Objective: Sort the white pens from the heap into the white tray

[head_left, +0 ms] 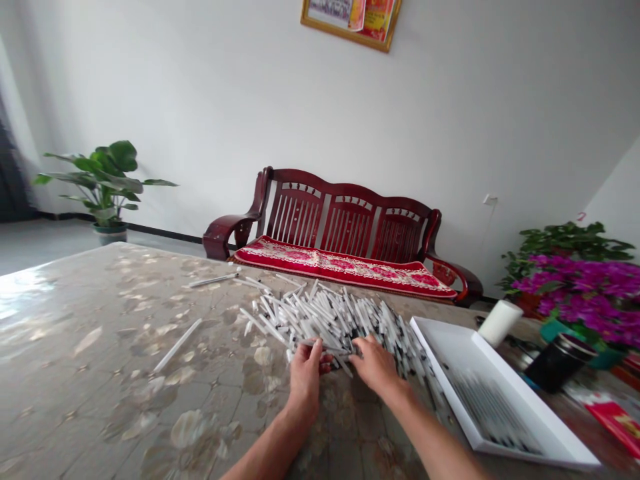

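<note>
A large heap of slim white and translucent pen-like sticks (320, 310), some with dark ends, lies on the table. At the heap's near edge, my left hand (306, 375) is closed, thumb against fingers, on a slim grey pen-like stick (333, 348). My right hand (374, 363) is at the stick's other end, its fingers bent together around the tip. Exactly what the right fingertips grip is partly hidden. To the right stands a shallow white tray (450, 417) with a row of similar sticks (493, 407) laid side by side.
Single sticks lie apart on the left, one white stick (177, 345) nearest. Beyond the tray are a white roll (500, 323), a black cylindrical container (560, 362), a red packet (617, 420) and purple flowers (585, 297). A wooden bench (350, 217) stands behind the patterned table (110, 373).
</note>
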{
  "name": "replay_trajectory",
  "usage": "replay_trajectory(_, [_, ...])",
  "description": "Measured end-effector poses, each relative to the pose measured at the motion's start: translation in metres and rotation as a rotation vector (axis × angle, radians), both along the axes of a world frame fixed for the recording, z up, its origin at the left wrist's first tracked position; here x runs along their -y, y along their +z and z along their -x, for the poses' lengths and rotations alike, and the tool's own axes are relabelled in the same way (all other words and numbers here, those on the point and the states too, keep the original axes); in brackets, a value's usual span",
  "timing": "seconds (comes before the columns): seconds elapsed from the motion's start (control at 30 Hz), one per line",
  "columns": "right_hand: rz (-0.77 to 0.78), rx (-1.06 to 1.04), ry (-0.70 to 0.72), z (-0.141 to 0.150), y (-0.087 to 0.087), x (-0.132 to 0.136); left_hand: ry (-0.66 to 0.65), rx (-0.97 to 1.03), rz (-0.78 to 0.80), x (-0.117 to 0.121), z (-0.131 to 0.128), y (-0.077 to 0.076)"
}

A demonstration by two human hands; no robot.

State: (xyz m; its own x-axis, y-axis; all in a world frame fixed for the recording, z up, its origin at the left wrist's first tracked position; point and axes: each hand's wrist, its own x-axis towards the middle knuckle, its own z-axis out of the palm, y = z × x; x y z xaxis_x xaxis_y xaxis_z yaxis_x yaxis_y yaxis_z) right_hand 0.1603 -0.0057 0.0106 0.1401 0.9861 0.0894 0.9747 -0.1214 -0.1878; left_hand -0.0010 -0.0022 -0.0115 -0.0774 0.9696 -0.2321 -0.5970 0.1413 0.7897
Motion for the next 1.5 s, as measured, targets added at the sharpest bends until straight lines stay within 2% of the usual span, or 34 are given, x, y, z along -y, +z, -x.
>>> replay_trajectory(0.17, [-0.013,-0.063,0.019,-0.006,-0.010,-0.003,-0.010,0.017,0.005,-0.001,-0.002,0.000])
replay_trajectory(0.4, [-0.008,0.048,0.082,-0.007,-0.003,0.011,-0.023,0.002,-0.010,0.000,-0.003,-0.001])
replay_trajectory(0.9, [0.008,0.142,-0.020,0.002,0.003,0.026,-0.085,0.029,-0.031,-0.003,-0.008,-0.008])
replay_trajectory(1.07, [-0.004,0.149,-0.022,0.006,-0.003,0.026,-0.080,0.025,-0.033,-0.003,-0.006,-0.008])
replay_trajectory(1.17, [-0.087,0.085,0.003,0.003,-0.012,0.026,-0.064,0.043,-0.021,-0.003,-0.005,-0.007])
replay_trajectory(1.37, [-0.496,-0.137,0.167,-0.009,-0.033,0.027,-0.035,0.063,0.001,-0.003,-0.002,-0.003])
replay_trajectory(1.5, [-0.617,-0.265,0.241,-0.010,-0.039,0.026,-0.046,0.070,-0.018,-0.002,-0.002,-0.002])
